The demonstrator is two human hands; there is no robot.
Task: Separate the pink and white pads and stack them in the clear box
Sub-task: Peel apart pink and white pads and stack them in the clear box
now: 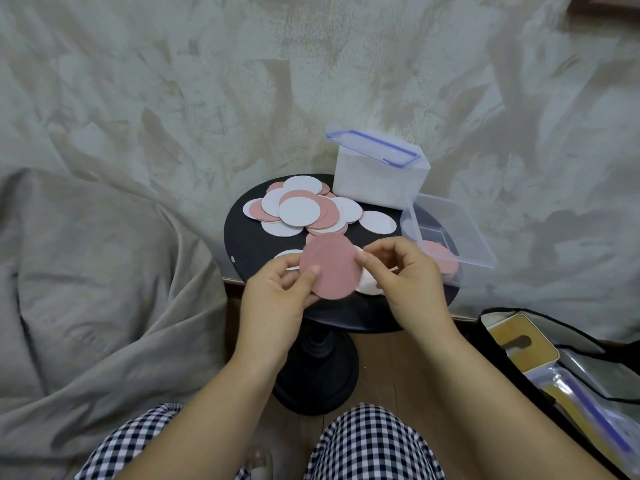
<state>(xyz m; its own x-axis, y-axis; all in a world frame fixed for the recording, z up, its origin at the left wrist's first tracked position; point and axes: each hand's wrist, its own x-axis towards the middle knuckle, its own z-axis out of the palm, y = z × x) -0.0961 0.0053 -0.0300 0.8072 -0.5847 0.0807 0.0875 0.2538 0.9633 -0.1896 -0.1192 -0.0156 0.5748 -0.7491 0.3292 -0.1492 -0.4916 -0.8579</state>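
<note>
Left hand (277, 292) pinches a pink pad (329, 268) at its left edge, thumb on the near face and fingers behind. The pad is held tilted above the near part of the round black table (242, 237). Right hand (405, 282), fingers curled, pinches the same pad at its right edge. A white pad (367, 287) shows just behind that edge, under the right hand; whether either hand grips it cannot be told. Clear box (450, 233) stands open at the right edge of the table, partly overhanging, with pink pads in its near end. Pile of pads (301, 209) – pink and white, overlapping – lies on the far side of the table. Just right of the pile stands a second box (377, 178) with a blue-trimmed lid lying askew on top.
</note>
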